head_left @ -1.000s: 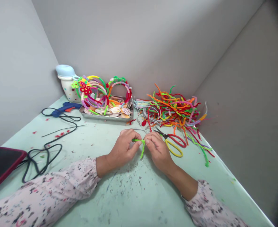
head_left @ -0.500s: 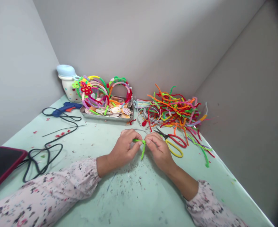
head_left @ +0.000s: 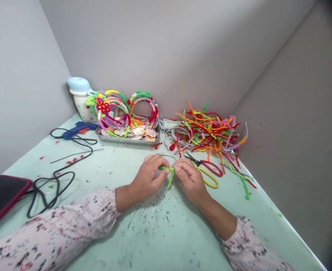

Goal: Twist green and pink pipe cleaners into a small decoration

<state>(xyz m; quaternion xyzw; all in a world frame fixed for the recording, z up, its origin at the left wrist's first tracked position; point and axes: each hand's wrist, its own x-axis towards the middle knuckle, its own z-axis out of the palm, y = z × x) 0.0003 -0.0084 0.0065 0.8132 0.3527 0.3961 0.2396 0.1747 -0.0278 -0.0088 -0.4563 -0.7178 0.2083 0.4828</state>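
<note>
A bright green pipe cleaner (head_left: 170, 180) runs between my two hands, one end hanging down toward the table. Thumb and fingers of my left hand (head_left: 149, 177) are pinched on its left part. My right hand (head_left: 190, 181) pinches it at the bend, where the fingertips hide some of it. Behind both hands a thin grey wire band (head_left: 167, 156) arches; its ends are hidden by the fingers. Scissors (head_left: 211, 169) with one red and one yellow handle lie just right of my right hand.
A metal tray (head_left: 126, 140) holds shells and colourful wrapped hoops. Pipe cleaners (head_left: 213, 130) are heaped at the back right. A blue glue gun (head_left: 77, 130), its black cord (head_left: 57, 177), a phone (head_left: 5, 197) and a cup (head_left: 82, 99) stand or lie at left.
The hanging green end has swung slightly left and looks a little shorter. Both hands are in nearly the same place.
</note>
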